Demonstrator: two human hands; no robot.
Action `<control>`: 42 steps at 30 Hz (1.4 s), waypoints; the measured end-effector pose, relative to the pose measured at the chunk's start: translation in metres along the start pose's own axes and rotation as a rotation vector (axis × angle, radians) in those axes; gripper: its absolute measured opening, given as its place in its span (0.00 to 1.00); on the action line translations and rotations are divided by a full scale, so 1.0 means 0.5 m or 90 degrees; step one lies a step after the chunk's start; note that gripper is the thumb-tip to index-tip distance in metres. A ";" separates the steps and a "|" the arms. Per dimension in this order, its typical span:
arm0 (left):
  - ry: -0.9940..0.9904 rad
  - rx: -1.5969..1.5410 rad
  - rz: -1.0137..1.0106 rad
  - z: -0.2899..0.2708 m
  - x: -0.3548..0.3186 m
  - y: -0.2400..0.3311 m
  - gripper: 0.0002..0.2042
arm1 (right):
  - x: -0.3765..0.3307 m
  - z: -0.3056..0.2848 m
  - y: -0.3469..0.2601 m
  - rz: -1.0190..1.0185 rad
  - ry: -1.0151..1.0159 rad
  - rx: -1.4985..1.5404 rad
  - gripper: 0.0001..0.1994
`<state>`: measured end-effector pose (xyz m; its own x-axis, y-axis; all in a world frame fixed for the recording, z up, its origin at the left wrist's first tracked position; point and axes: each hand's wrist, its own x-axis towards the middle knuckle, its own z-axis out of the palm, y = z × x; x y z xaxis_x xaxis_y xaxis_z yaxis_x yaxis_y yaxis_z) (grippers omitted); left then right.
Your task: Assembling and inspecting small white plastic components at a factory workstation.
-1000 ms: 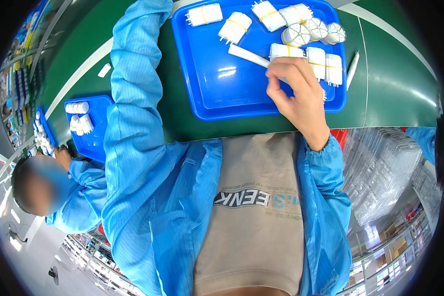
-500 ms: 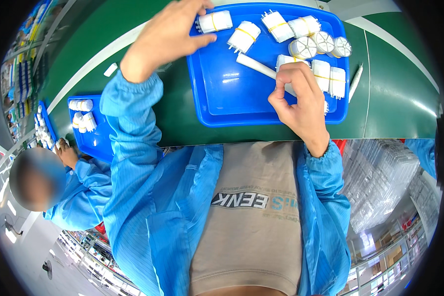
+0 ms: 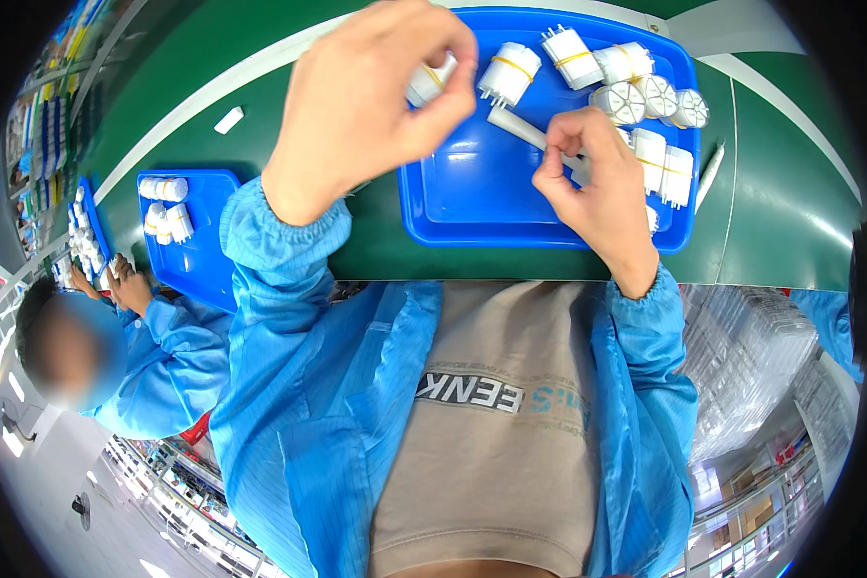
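A green worktop (image 3: 790,207) fills the upper part of the view, its surface crossed by pale stripes (image 3: 178,135) that curve with the lens. A small white block (image 3: 228,119) lies on the green near the left stripe. At the far left edge, shelves (image 3: 43,125) hold rows of coloured goods. Below the worktop's near edge on the right stand stacks of clear plastic trays (image 3: 751,356). The grey floor (image 3: 96,520) shows at the lower left, with bright patches of reflected light, and a metal rack (image 3: 178,486) runs along beside it.
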<state>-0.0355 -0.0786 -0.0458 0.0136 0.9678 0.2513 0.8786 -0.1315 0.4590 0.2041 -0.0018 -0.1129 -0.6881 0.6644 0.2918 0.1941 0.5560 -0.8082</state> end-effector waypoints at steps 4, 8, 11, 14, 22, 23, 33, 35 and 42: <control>-0.094 0.094 0.033 0.023 -0.028 0.011 0.25 | -0.004 -0.012 -0.002 0.046 0.014 -0.026 0.14; -0.058 0.169 -0.027 0.065 -0.042 0.002 0.26 | -0.007 -0.026 -0.004 0.057 0.017 -0.013 0.13; -0.011 0.167 -0.103 0.109 -0.023 0.001 0.26 | -0.005 -0.037 -0.001 0.049 0.012 -0.021 0.12; -0.090 0.184 -0.158 0.126 -0.007 -0.017 0.27 | -0.005 -0.047 0.000 0.054 0.001 -0.048 0.12; -0.143 -0.051 -0.100 0.046 -0.003 0.052 0.26 | -0.004 -0.055 0.004 -0.035 -0.042 -0.053 0.18; -0.143 -0.052 -0.099 0.052 -0.005 0.060 0.26 | -0.004 -0.052 0.009 -0.033 -0.043 -0.054 0.18; -0.138 -0.422 0.276 0.198 -0.056 0.113 0.22 | 0.007 -0.055 0.020 0.012 -0.037 -0.106 0.11; -0.075 -0.382 0.251 0.216 -0.056 0.109 0.21 | -0.004 -0.080 0.012 0.123 0.036 0.018 0.10; -0.015 -0.336 0.151 0.262 -0.052 0.094 0.23 | -0.030 -0.126 -0.022 0.105 0.267 0.465 0.18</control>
<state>0.0681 -0.0819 -0.1425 0.1962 0.9026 0.3832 0.4931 -0.4287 0.7571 0.2564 0.0136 -0.0763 -0.3472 0.9182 0.1907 -0.3298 0.0708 -0.9414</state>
